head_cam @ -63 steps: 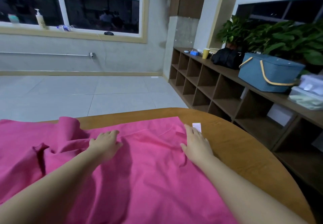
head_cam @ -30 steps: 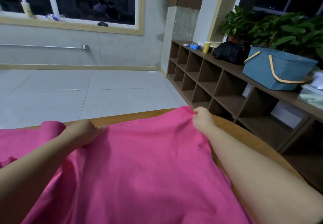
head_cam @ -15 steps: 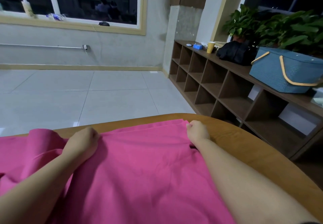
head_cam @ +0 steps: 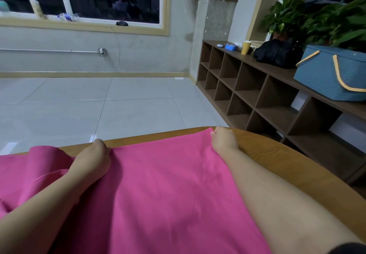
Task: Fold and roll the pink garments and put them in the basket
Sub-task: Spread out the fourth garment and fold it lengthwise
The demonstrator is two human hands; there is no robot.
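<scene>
A pink garment [head_cam: 162, 190] lies spread over the wooden table [head_cam: 281, 160], its far edge close to the table's far rim. My left hand [head_cam: 95, 158] grips that far edge on the left, fingers curled under. My right hand [head_cam: 223, 138] pinches the garment's far right corner. Between the two hands the cloth lies flat and smooth. More pink cloth [head_cam: 35, 166] lies bunched in folds at the left. The blue basket [head_cam: 332, 73] with yellow handles stands on the shelf unit at the right, out of my hands' reach.
A wooden cubby shelf [head_cam: 249, 91] runs along the right wall, carrying a black bag [head_cam: 277, 52], a yellow cup [head_cam: 246, 47] and potted plants [head_cam: 316, 18]. Beyond the table lies tiled floor [head_cam: 99, 103], with a window sill behind.
Both hands went from resting flat on the cloth to gripping its far edge. They lifted it, then pulled it out flat toward the table's far rim.
</scene>
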